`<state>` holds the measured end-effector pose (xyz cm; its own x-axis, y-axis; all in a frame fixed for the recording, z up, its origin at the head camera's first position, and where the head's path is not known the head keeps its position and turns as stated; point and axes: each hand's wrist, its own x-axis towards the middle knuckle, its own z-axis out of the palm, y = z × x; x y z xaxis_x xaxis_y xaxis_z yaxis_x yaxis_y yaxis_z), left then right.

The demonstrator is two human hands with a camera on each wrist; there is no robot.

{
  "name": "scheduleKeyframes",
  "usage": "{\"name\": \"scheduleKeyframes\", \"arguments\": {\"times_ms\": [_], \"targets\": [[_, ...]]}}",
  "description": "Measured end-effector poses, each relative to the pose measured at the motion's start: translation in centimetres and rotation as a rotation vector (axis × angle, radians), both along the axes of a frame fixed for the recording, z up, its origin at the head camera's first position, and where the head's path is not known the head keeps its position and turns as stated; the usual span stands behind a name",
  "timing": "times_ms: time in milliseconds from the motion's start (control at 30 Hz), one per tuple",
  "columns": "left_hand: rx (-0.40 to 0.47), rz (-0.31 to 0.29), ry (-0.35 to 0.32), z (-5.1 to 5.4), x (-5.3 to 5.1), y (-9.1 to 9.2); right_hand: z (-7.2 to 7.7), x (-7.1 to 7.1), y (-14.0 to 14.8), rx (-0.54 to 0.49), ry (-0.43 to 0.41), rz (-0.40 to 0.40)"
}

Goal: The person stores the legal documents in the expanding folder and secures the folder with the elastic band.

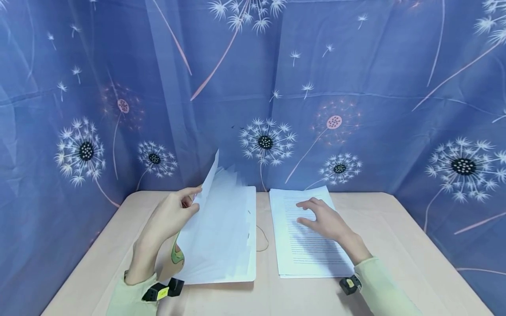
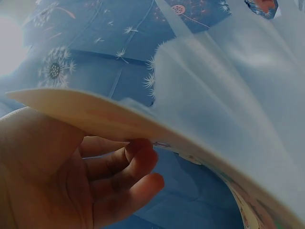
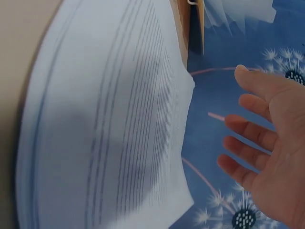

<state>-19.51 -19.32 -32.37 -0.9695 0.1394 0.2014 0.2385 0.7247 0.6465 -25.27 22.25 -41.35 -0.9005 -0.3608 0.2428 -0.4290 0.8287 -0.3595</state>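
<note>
A folder [image 1: 251, 245] with translucent sleeves [image 1: 221, 219] lies open at left of centre. My left hand [image 1: 170, 217] pinches the raised cover at its left side; in the left wrist view the hand [image 2: 114, 181] has curled fingers behind the cover [image 2: 95, 112]. Over a stack of printed sheets [image 1: 288, 259] to the right hangs my right hand [image 1: 326, 221], fingers spread and slightly bent. In the right wrist view that hand [image 3: 271, 138] holds nothing, apart from the printed paper [image 3: 114, 119].
A thin elastic loop [image 1: 265, 239] shows at the folder's right edge, between folder and paper stack. Blue curtains [image 1: 221, 118] with dandelion prints stand behind and at both sides of the pale tabletop [image 1: 403, 245].
</note>
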Motion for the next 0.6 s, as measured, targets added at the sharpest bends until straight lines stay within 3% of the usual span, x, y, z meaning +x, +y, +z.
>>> {"name": "scheduleKeyframes", "arguments": {"times_ms": [300, 600], "targets": [[0.039, -0.020, -0.041, 0.0, -0.1, -0.9, -0.2, 0.6, 3.3, -0.037, 0.034, -0.036], [0.053, -0.007, -0.052, 0.1, -0.2, -1.2, -0.5, 0.9, 6.4, -0.083, 0.000, -0.091]]}}
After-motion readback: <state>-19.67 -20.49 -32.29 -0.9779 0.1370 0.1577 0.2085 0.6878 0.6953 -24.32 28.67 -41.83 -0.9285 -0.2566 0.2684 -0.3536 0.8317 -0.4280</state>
